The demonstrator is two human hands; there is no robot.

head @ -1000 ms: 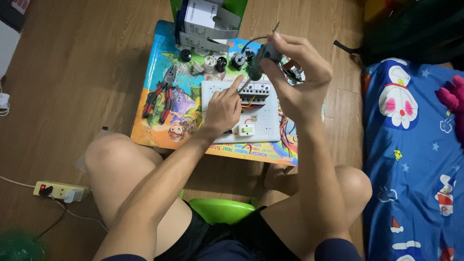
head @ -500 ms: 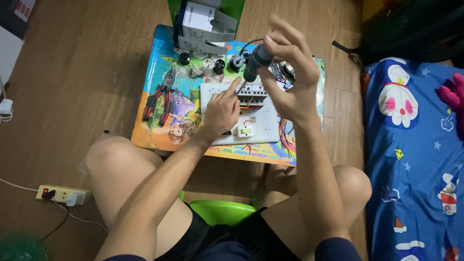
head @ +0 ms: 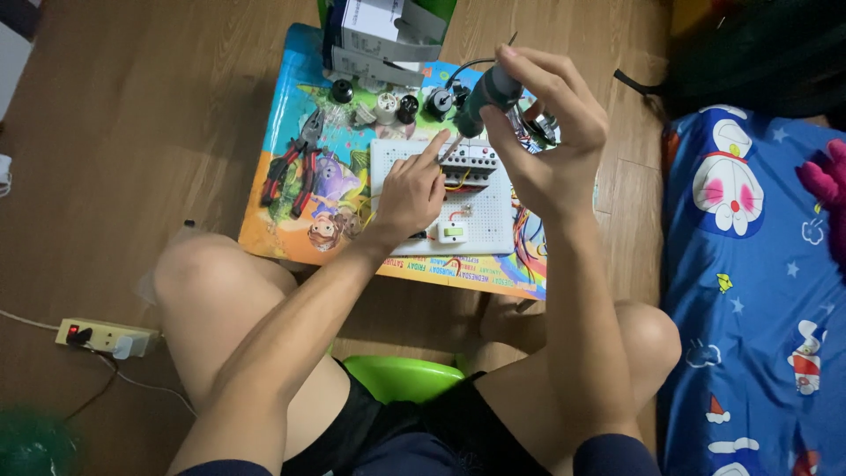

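Head view, looking straight down: I have my right hand (head: 551,145) raised over the far side of the little cartoon-printed table (head: 282,132), thumb and fingers wrapped around a dark, stubby screwdriver handle (head: 485,97) that tilts down toward the white perforated board (head: 489,225). That grip is closed on the tool; I cannot see the tip, so I cannot tell whether it touches anything. My left hand (head: 410,194) lies on the board's 9 o'clock side, fingers loosely curled and holding nothing, its index finger stretched toward 1 o'clock until it rests against the grey terminal block (head: 471,163) mounted on the board. A small white-and-green module (head: 452,232) sits at the hand's 4 o'clock, just beside the wrist.

Red-handled pliers (head: 295,163) lie at 9 o'clock on the table, well apart from both hands. A row of small round fittings (head: 388,106) stands at 11 o'clock, with cardboard boxes (head: 379,31) behind them. A power strip (head: 106,338) rests on the wooden floor (head: 132,106) at 8 o'clock.

As I judge it, the risk lies in that tilted tool: held high and aslant, it could skid off the block and jab the pointing finger, or nudge the thin yellow wires (head: 458,183) loose. The board rests only under one hand, so a hard push could slide it.
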